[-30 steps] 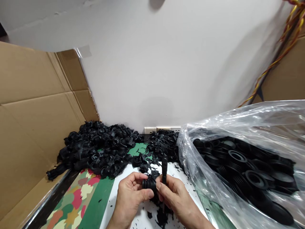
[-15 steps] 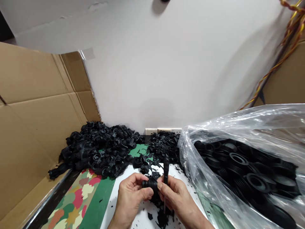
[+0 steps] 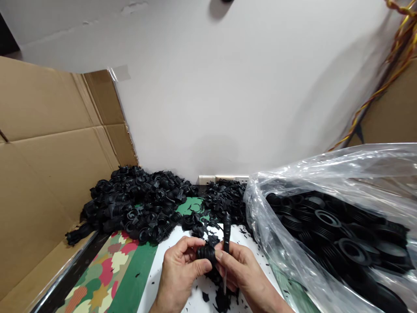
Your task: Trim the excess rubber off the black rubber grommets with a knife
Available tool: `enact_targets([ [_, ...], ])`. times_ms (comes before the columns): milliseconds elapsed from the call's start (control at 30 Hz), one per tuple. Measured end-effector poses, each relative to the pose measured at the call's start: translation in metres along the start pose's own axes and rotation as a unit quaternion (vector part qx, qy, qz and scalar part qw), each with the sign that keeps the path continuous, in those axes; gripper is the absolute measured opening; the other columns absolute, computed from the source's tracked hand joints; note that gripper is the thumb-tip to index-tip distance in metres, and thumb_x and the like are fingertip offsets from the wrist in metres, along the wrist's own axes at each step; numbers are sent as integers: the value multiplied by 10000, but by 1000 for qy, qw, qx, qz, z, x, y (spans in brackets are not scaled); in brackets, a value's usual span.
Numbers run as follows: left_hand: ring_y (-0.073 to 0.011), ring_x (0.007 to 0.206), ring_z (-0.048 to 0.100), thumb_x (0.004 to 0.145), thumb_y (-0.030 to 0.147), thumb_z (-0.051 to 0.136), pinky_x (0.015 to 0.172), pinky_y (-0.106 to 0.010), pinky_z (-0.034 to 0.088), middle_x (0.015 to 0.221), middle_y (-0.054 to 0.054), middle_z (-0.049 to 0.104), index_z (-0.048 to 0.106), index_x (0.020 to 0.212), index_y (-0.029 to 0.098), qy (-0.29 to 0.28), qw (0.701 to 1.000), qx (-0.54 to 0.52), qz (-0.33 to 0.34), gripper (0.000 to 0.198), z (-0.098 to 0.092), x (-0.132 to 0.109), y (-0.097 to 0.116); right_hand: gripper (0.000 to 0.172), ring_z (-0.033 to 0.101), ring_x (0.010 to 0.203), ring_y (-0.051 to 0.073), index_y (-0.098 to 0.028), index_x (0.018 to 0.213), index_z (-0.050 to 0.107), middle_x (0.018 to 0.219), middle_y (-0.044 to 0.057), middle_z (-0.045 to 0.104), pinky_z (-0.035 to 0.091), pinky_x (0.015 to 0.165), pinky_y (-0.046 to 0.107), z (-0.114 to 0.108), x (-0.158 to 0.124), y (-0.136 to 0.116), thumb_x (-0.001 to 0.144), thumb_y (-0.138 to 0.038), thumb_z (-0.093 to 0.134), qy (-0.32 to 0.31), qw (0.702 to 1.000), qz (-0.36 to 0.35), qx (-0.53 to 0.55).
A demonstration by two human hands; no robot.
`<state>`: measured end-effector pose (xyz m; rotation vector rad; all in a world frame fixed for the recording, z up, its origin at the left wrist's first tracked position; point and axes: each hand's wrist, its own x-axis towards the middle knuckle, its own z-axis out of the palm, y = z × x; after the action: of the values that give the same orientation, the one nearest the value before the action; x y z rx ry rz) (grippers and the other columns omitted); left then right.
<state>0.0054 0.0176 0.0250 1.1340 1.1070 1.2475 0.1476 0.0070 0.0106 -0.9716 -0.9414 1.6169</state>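
Observation:
My left hand (image 3: pixel 182 269) is closed on a black ribbed rubber bellows (image 3: pixel 205 253), thumb in front and fingers behind. From the other side, my right hand (image 3: pixel 241 265) touches the bellows' right end with thumb and fingertip. Tucked in that same hand is a slim tool with a black handle (image 3: pixel 227 230) pointing up and a thin metal shaft pointing down; its exact kind is unclear. Below both hands, black rubber scraps (image 3: pixel 223 300) lie on a white sheet (image 3: pixel 156 278).
A heap of ribbed black rubber pieces (image 3: pixel 140 204) fills the back left, beside a cardboard wall (image 3: pixel 58 152). Torn scraps (image 3: pixel 224 195) are piled at the back middle near a socket strip (image 3: pixel 206 179). On the right, a clear plastic bag (image 3: pixel 260 208) holds several black bellows (image 3: pixel 325 219).
The bellows has turned slightly between my fingers, its left end now less visible. Both hands stay in nearly the same place, and the tool remains upright.

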Motion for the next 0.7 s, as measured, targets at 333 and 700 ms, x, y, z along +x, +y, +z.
enact_targets([
  [333,-96,494,461,496,103,765,455,-196,373,599,15,571,733,595,157,16,998,43,50,117,-3,0,-4,388,418,439,87,-142,754,642,583,-18,538,333,421,219,-9,-1,0,732,-529,665,21,990,-94,-99],
  [700,-110,519,456,464,100,774,467,-203,371,607,9,579,731,587,162,27,998,17,47,145,-1,0,-4,364,602,614,186,-164,813,720,717,51,655,524,624,345,-17,-7,-10,651,-486,765,90,983,-147,-64],
])
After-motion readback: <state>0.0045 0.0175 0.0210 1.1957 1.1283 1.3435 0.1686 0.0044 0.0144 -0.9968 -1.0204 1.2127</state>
